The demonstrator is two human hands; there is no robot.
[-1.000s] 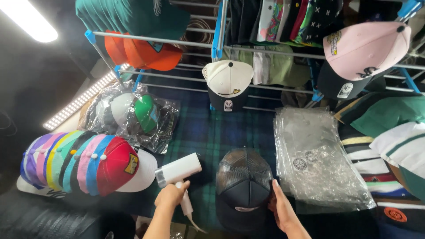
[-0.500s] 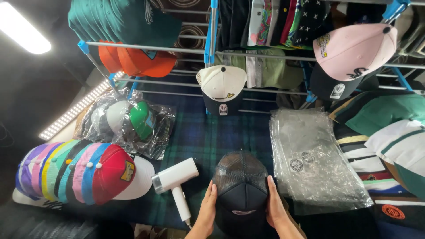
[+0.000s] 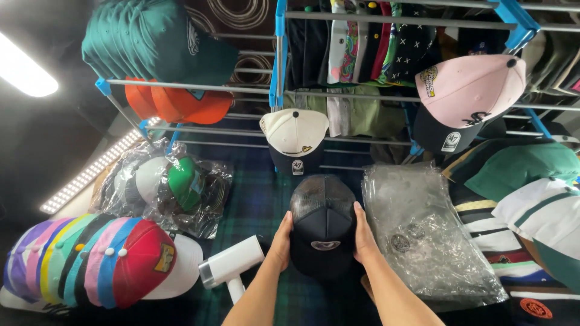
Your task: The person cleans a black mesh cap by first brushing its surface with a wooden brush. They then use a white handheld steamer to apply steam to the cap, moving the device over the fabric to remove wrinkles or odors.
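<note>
A black mesh-backed cap (image 3: pixel 322 224) is lifted over the dark green plaid table (image 3: pixel 254 199), held from both sides. My left hand (image 3: pixel 280 241) grips its left side and my right hand (image 3: pixel 364 235) grips its right side. A white handheld steamer (image 3: pixel 231 269) lies on the table just left of my left forearm, untouched. To the right of the cap lies a stack of clear plastic bags (image 3: pixel 423 238).
A row of nested colourful caps (image 3: pixel 96 262) sits at the lower left. Bagged caps (image 3: pixel 166 184) lie behind them. Metal racks (image 3: pixel 278 78) hold a cream cap (image 3: pixel 294 134), a pink cap (image 3: pixel 468 90), orange caps (image 3: pixel 175 102) and teal caps (image 3: pixel 154 39). Green and white caps (image 3: pixel 531 193) pile up at right.
My left hand let go of the white steamer, which now lies on the table. Both hands took the black cap and raised it toward the racks.
</note>
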